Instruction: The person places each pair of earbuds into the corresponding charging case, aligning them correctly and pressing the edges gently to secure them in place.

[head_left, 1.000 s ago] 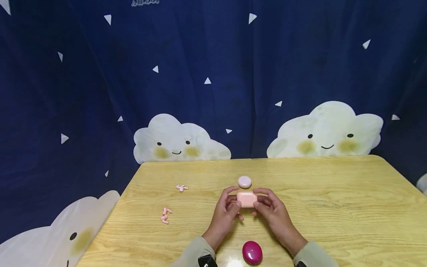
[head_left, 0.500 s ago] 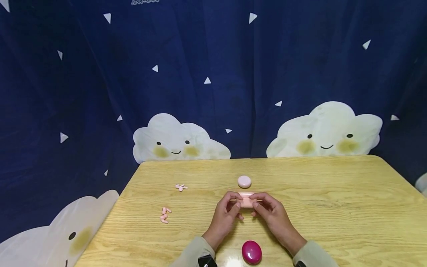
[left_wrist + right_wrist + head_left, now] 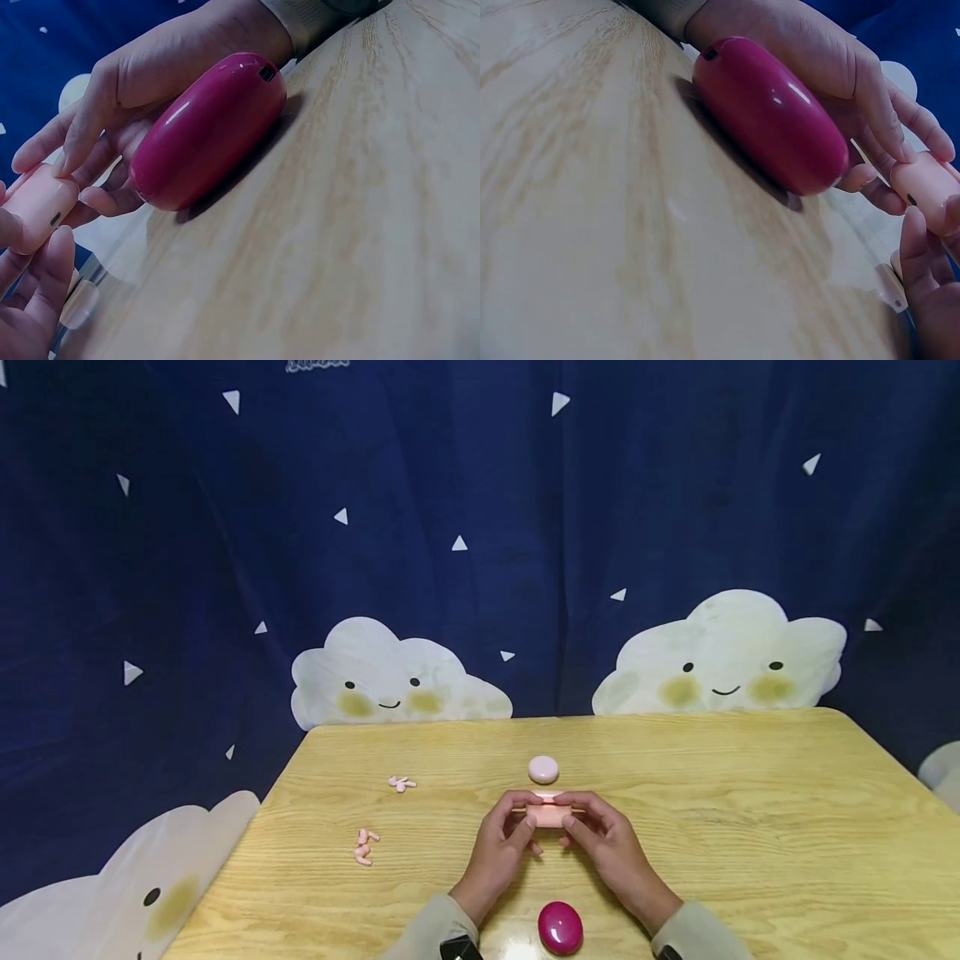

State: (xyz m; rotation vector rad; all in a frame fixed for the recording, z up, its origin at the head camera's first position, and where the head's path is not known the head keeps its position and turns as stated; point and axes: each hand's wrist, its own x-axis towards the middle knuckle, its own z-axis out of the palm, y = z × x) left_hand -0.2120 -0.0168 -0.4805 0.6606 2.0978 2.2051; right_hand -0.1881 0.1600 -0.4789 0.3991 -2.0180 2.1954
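Observation:
Both hands hold a small pale pink rectangular case (image 3: 547,815) just above the middle of the wooden table (image 3: 750,793). My left hand (image 3: 517,820) pinches its left end and my right hand (image 3: 577,820) pinches its right end. In the left wrist view the pink case (image 3: 37,206) sits between the left fingertips (image 3: 45,277) and the right hand (image 3: 142,75). The right wrist view shows the pink case (image 3: 926,187) beside the right fingers (image 3: 930,285), with the left hand (image 3: 817,52) behind. I cannot tell whether its lid is open.
A glossy magenta oval case (image 3: 560,928) lies on the table between my wrists, also large in the wrist views (image 3: 206,131) (image 3: 769,116). A pale pink round case (image 3: 543,769) lies just beyond the hands. Small pink earbuds lie at the left (image 3: 401,783) (image 3: 363,846).
The pink case has been tipped in the hands, from showing its broad face to showing a narrower side. Both hands stay in place on it.

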